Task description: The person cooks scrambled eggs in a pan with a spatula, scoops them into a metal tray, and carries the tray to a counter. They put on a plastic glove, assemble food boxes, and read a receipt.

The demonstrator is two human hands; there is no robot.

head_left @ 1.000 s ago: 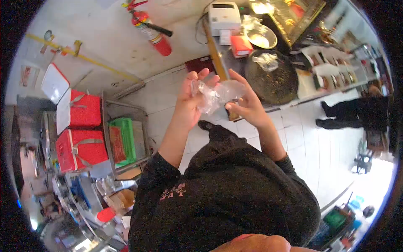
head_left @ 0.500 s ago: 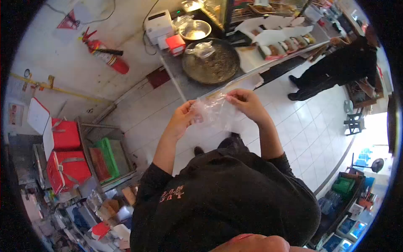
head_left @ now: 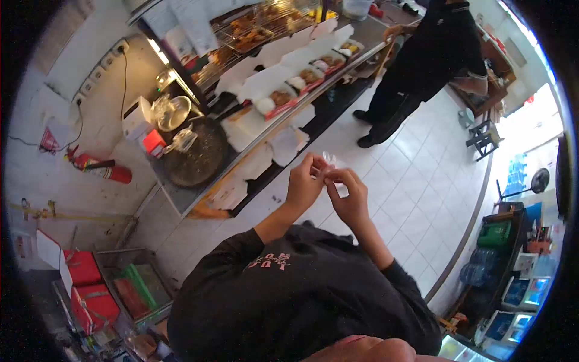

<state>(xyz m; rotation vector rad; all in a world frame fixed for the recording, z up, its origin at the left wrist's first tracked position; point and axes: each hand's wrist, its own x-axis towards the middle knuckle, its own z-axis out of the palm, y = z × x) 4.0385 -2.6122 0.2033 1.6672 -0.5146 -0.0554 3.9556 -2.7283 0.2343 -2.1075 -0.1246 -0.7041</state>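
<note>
In front of my chest, above the floor, my left hand (head_left: 303, 186) and my right hand (head_left: 351, 198) are close together with fingers pinched. Between them is a clear plastic bag (head_left: 329, 159), now gathered small, with a crumpled end sticking up past the fingertips. Most of the bag is hidden by my fingers. Beyond my hands runs a counter with a row of open white boxes (head_left: 280, 96) holding food. At the counter's near end lies a round dark pan (head_left: 199, 160) with a small clear plastic bag (head_left: 183, 140) on its edge.
A metal bowl (head_left: 177, 113), a red box (head_left: 154, 143) and a white device (head_left: 138, 117) stand by the pan. A person in black (head_left: 416, 66) stands at the counter's far end. A fire extinguisher (head_left: 102, 169), red bags (head_left: 95, 308) and a stool (head_left: 484, 139) are around.
My hands have come together, and the bag that was spread between them is bunched up. My view has turned right, showing more of the food boxes and the other person.
</note>
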